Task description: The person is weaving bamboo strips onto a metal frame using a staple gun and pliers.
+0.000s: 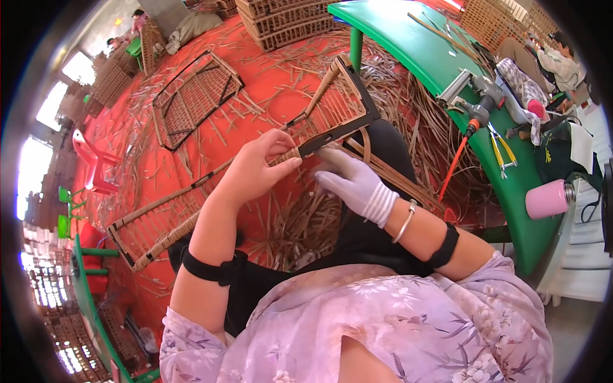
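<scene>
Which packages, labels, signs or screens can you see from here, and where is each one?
No package, sign or screen shows clearly.
Pink bottle: lies on its side at the near right end of the green table; a cylinder with a metal end; no label readable.
Yellow marking: small, on the dark green surface just above the bottle; too small to make out.
White sheet: hangs at the far right edge; looks blank.

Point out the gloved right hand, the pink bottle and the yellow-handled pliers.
gloved right hand (352, 183): head view, on the back of the white glove.
pink bottle (546, 199): head view, middle of its body.
yellow-handled pliers (502, 151): head view, on the handles.
</scene>
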Demonstrator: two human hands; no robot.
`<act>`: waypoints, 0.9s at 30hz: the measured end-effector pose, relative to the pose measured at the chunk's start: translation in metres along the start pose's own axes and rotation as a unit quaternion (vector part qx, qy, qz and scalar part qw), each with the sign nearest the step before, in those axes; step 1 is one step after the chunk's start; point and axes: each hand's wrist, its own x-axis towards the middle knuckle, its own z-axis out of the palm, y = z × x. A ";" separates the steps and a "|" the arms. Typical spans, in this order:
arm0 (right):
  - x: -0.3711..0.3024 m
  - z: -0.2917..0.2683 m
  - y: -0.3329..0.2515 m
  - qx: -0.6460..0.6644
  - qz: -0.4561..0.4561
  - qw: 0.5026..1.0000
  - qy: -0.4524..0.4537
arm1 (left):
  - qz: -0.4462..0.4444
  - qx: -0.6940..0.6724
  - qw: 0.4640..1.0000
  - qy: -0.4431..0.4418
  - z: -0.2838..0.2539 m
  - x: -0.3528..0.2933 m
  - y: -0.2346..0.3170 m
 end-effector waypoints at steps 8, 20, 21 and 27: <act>0.032 0.019 0.027 -0.140 -0.009 0.989 0.052 | 0.004 -0.053 0.999 0.009 0.003 0.000 -0.002; 0.003 0.013 -0.018 -0.022 0.093 0.995 0.011 | 0.054 -0.039 0.993 0.095 0.011 -0.004 -0.007; -0.002 0.014 -0.027 -0.070 0.070 0.995 0.030 | 0.053 -0.043 0.992 0.104 0.010 -0.007 -0.007; -0.007 0.002 -0.069 -0.276 -0.098 0.956 0.019 | 0.004 0.032 0.992 0.125 0.008 -0.010 0.001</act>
